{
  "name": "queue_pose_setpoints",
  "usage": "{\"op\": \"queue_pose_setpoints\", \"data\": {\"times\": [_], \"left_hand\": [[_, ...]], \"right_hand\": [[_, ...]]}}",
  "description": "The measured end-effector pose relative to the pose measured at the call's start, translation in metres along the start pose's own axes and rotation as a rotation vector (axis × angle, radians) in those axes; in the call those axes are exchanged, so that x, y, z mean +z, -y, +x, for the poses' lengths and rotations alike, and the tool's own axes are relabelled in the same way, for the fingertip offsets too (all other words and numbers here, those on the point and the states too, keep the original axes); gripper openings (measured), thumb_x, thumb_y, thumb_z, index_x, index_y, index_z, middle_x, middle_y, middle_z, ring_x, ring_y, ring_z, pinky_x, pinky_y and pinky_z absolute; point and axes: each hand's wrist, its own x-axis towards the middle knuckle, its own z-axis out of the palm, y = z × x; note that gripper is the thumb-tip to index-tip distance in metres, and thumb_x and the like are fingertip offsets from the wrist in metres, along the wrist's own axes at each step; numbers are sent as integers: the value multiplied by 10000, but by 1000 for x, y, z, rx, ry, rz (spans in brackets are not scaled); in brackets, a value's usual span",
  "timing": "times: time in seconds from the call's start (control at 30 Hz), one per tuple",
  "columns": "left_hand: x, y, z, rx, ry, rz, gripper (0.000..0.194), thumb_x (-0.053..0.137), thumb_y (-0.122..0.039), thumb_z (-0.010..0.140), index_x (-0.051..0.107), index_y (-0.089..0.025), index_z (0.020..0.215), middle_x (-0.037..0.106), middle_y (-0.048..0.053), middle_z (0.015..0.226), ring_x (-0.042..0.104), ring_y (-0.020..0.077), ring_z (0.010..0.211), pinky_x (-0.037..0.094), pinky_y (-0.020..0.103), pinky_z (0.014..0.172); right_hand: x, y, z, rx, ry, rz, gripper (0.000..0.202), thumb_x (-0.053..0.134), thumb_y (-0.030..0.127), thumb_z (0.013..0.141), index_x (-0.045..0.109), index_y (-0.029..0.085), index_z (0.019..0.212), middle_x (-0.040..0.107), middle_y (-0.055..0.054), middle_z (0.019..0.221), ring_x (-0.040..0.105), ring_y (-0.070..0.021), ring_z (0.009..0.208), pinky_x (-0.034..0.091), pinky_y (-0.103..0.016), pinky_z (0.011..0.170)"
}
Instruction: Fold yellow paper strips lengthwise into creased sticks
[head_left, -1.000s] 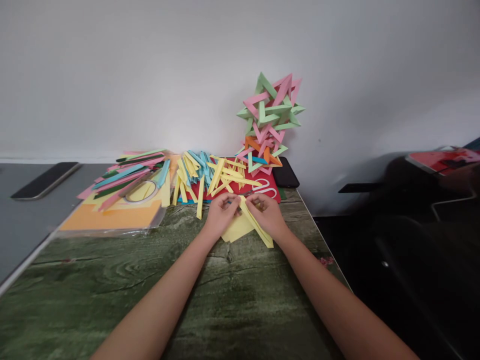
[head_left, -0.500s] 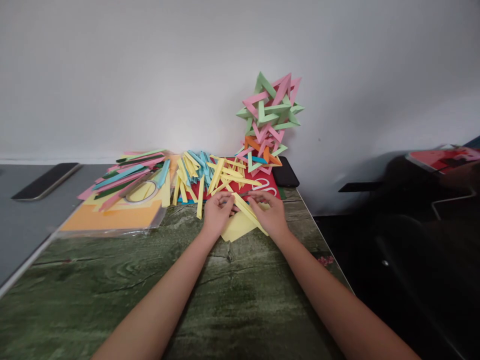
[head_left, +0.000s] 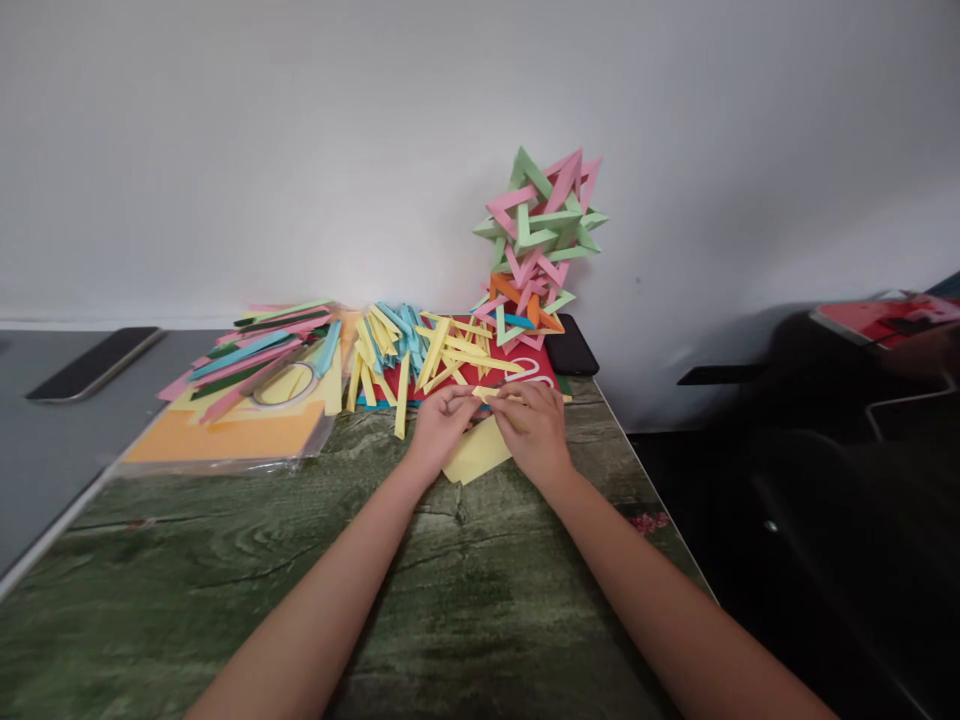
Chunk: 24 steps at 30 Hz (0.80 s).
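Pinching a folded yellow paper strip [head_left: 484, 394], the left hand [head_left: 439, 426] and right hand [head_left: 536, 428] almost meet; flat pale-yellow paper [head_left: 475, 453] lies toward six o'clock.

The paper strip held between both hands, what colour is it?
The paper strip is light yellow; the head view shows it best, though partly hidden.

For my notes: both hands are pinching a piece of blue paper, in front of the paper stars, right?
Only the colour is wrong: the head view shows the left hand and right hand pinching a piece of yellow paper, in front of the paper stars.
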Motion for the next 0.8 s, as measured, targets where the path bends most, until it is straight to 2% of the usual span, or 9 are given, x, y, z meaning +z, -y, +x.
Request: {"op": "queue_pose_setpoints", "data": {"times": [0.2,0.53,0.8], "left_hand": [[-1,2,1,13,38,6,280,590,-384,686,597,-154,846,670,50,787,637,147,677,444,212,581],[-1,-3,-1,4,38,38,230,597,-358,685,616,-154,790,664,42,754,626,141,677,441,203,565],[-2,-3,-1,20,71,27,276,593,-374,685,613,-149,843,672,60,800,634,150,682,437,206,551]], "right_hand": [[1,-1,0,-13,-2,0,151,546,189,755,654,275,816,616,-7,838,511,-180,844,335,-339,767],[2,-1,0,12,9,10,109,595,285,730,638,249,824,610,-10,830,511,-178,841,337,-331,774],[3,-2,0,18,6,-10,101,545,273,774,637,248,805,612,-10,841,511,-175,842,340,-323,752]]}}
